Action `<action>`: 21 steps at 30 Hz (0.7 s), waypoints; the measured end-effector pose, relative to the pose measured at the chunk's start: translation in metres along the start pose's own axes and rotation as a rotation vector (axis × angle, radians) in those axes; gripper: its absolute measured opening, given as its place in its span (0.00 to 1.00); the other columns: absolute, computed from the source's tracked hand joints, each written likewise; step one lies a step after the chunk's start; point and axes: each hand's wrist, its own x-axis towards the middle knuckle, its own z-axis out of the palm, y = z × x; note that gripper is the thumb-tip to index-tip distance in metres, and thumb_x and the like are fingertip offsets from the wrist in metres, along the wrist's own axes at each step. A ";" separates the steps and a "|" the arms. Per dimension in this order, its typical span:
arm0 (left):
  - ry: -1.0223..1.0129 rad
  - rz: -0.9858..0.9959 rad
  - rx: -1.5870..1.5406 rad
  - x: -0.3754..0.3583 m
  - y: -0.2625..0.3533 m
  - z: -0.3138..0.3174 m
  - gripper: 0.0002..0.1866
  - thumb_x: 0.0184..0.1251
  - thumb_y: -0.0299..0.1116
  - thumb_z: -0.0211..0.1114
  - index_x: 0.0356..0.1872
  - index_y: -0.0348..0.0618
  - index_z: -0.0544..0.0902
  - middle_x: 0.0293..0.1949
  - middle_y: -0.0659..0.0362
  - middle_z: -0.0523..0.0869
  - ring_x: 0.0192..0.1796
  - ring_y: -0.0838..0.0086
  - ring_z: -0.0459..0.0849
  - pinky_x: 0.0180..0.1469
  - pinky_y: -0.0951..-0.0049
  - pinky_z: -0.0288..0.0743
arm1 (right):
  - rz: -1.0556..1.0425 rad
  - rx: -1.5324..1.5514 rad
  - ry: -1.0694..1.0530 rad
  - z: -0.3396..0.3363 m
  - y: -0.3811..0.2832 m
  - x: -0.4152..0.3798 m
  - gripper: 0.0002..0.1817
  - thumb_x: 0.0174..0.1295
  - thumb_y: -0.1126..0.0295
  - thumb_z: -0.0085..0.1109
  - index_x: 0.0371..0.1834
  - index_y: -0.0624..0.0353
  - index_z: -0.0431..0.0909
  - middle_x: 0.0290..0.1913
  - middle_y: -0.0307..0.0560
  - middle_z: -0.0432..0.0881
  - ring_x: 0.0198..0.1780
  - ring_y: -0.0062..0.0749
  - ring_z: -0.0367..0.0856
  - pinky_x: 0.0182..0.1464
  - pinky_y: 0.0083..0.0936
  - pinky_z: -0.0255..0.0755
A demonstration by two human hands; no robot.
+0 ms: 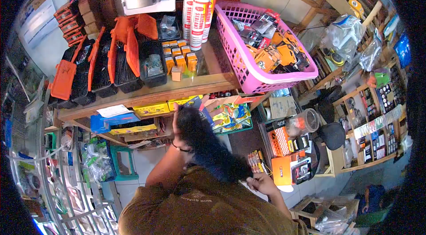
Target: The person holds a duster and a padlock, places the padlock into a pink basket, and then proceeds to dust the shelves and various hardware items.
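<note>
A dark, fluffy duster (pixel 213 146) slants across the front of my body, from upper left down to lower right. My left hand (pixel 177 131) is against its upper end, with the fingers largely hidden behind the fibres. At the lower end, my right hand (pixel 262 184) is closed with the fingers pinched together, where the duster's thin end seems to be. Just beyond the upper end are yellow boxes (pixel 151 109) on a shelf under the wooden counter (pixel 177 91).
Open orange-lidded black bins (pixel 126 75), sealant tubes (pixel 199 17) and small orange boxes (pixel 181 60) stand on the counter. A pink basket (pixel 284 77) full of packaged goods is at its right. Below sit a green stool (pixel 126 164) and an orange box (pixel 281 169).
</note>
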 end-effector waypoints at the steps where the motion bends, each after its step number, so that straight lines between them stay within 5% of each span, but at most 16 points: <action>1: 0.050 0.027 -0.042 -0.003 -0.002 0.002 0.44 0.52 0.70 0.41 0.60 0.41 0.60 0.60 0.44 0.63 0.60 0.51 0.64 0.61 0.48 0.53 | -0.001 0.002 -0.003 -0.001 0.000 0.002 0.17 0.61 0.60 0.51 0.20 0.60 0.75 0.14 0.34 0.71 0.17 0.16 0.65 0.20 0.17 0.58; 5: 0.109 0.129 -0.117 0.005 -0.006 0.009 0.39 0.58 0.65 0.39 0.60 0.42 0.62 0.62 0.50 0.62 0.62 0.55 0.62 0.64 0.52 0.50 | 0.024 0.043 0.061 -0.010 0.003 0.009 0.16 0.61 0.63 0.52 0.17 0.59 0.72 0.14 0.33 0.70 0.16 0.15 0.62 0.19 0.16 0.56; 7: -0.208 -0.007 0.040 0.014 -0.002 -0.009 0.41 0.58 0.65 0.40 0.60 0.37 0.60 0.60 0.47 0.64 0.64 0.58 0.59 0.63 0.54 0.52 | -0.003 0.027 -0.091 -0.018 0.000 0.009 0.16 0.60 0.63 0.52 0.17 0.59 0.72 0.14 0.33 0.69 0.16 0.14 0.62 0.18 0.16 0.55; 9: -0.255 0.009 0.048 0.019 -0.007 -0.014 0.40 0.59 0.64 0.40 0.60 0.37 0.60 0.60 0.48 0.64 0.63 0.57 0.60 0.63 0.52 0.52 | -0.015 0.021 -0.020 -0.020 -0.011 0.004 0.16 0.60 0.62 0.53 0.17 0.59 0.72 0.14 0.33 0.69 0.16 0.14 0.62 0.18 0.17 0.56; 11: 0.099 0.116 0.020 0.018 -0.008 0.011 0.40 0.59 0.63 0.40 0.60 0.37 0.59 0.60 0.48 0.64 0.63 0.55 0.60 0.62 0.49 0.52 | 0.131 0.081 0.155 -0.023 -0.016 0.005 0.17 0.60 0.62 0.53 0.17 0.60 0.72 0.14 0.33 0.68 0.17 0.15 0.62 0.18 0.17 0.56; 14: 0.123 0.116 -0.026 0.029 -0.019 0.003 0.41 0.58 0.65 0.39 0.61 0.40 0.58 0.61 0.46 0.62 0.63 0.53 0.59 0.63 0.48 0.49 | -0.024 0.002 -0.019 -0.036 0.003 0.006 0.18 0.61 0.60 0.52 0.17 0.60 0.72 0.14 0.34 0.69 0.16 0.15 0.63 0.19 0.17 0.57; 17: -0.119 0.090 0.110 0.030 -0.023 0.026 0.38 0.57 0.64 0.42 0.62 0.45 0.58 0.62 0.51 0.61 0.64 0.51 0.58 0.62 0.45 0.50 | -0.160 0.067 -0.069 -0.042 0.009 0.009 0.19 0.61 0.59 0.50 0.18 0.60 0.72 0.13 0.34 0.69 0.16 0.16 0.63 0.19 0.18 0.57; 19: 0.236 0.126 0.154 0.034 -0.023 0.031 0.38 0.57 0.64 0.41 0.60 0.45 0.61 0.62 0.53 0.62 0.63 0.51 0.59 0.63 0.46 0.51 | -0.069 0.119 0.085 -0.045 0.003 0.009 0.20 0.61 0.59 0.50 0.16 0.60 0.71 0.14 0.33 0.68 0.17 0.16 0.62 0.20 0.18 0.57; 21: 0.190 0.146 0.069 0.038 -0.030 0.038 0.42 0.54 0.69 0.40 0.60 0.45 0.62 0.62 0.49 0.62 0.63 0.51 0.59 0.63 0.46 0.49 | -0.063 0.014 0.033 -0.051 0.000 0.008 0.20 0.61 0.58 0.50 0.15 0.60 0.72 0.14 0.34 0.68 0.17 0.16 0.63 0.20 0.18 0.57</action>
